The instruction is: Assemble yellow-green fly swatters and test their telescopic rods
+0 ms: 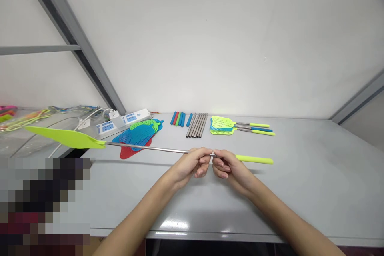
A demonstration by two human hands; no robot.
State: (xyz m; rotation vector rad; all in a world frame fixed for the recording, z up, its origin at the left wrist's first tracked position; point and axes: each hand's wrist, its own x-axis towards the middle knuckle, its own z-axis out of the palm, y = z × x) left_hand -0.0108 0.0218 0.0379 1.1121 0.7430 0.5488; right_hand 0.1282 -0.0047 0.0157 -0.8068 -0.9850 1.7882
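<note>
Both hands grip one yellow-green fly swatter (pixel 75 138) with a thin metal telescopic rod (pixel 150 148), held sideways above the table. My left hand (pixel 196 163) pinches the rod just left of its middle. Close beside it, my right hand (pixel 226 164) is closed on the rod near the yellow-green grip (pixel 255 159), which sticks out to the right. The swatter's paddle points left, seen nearly edge-on. Behind the hands lie several loose metal rods (pixel 196 125) and several coloured handle grips (pixel 177 119).
Fly swatters (pixel 222 125) with rods and grips lie stacked at the back right. Loose blue, green and red swatter heads (pixel 141 136) overlap on the left, by a white power strip (pixel 129 119) with cables. Plastic-wrapped items (pixel 30 122) lie far left. A white wall rises behind the grey table (pixel 315 176).
</note>
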